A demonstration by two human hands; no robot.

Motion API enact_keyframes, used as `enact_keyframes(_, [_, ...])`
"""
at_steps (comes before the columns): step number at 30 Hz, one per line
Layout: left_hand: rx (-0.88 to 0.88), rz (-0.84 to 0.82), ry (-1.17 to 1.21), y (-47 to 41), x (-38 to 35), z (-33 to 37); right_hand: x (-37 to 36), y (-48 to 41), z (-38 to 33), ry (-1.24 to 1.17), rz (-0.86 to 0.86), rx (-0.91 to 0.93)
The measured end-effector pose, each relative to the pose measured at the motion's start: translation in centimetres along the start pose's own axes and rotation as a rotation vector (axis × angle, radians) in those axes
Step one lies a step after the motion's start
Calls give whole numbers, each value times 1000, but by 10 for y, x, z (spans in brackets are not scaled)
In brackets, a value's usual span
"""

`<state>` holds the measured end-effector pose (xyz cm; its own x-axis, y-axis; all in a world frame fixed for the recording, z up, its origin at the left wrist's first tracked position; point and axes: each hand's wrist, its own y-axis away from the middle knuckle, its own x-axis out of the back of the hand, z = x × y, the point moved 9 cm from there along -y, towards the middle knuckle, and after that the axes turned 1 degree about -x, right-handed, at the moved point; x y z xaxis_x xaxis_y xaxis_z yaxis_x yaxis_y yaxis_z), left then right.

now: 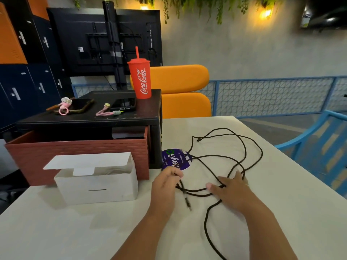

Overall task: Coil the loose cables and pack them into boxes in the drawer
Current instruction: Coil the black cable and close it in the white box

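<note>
Head view: nearest you, a tail of the black cable (204, 222) runs off the near edge of the desk (75, 231) at 6 o'clock. Your left hand (165, 186) has its fingers curled round the cable close to one plug, which hangs just below. Your right hand (232, 194) lies with fingers stretched out over several strands, pressing rather than gripping. The rest of the cable sprawls in loose loops toward 1 o'clock.

You look to be at the very start of coiling, with nothing wound yet. The next move calls for drawing the slack in loop by loop without knotting the crossed strands.

The open white box (97, 184) waits on the desk at 9 o'clock of your left hand, just in front of the pulled-out brick-red drawer (75, 152).

Writing: "Coca-Cola" on the red cup (141, 81) at 12 o'clock. The round purple sticker (176, 158) beside the loops carries upside-down lettering that I can't read whole.
</note>
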<state>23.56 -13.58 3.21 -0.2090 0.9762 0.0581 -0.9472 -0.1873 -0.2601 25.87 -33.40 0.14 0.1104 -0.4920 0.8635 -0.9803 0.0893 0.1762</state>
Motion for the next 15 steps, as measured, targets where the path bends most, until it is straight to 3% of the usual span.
enact_keyframes(5, [14, 159, 107, 8, 38, 20, -9, -1, -8, 65, -4, 23])
enact_keyframes(11, [114, 113, 275, 29, 71, 36, -3, -8, -16, -56, -60, 110])
enact_keyframes(15, [212, 48, 130, 40, 78, 24, 2, -39, -6, 61, -185, 126])
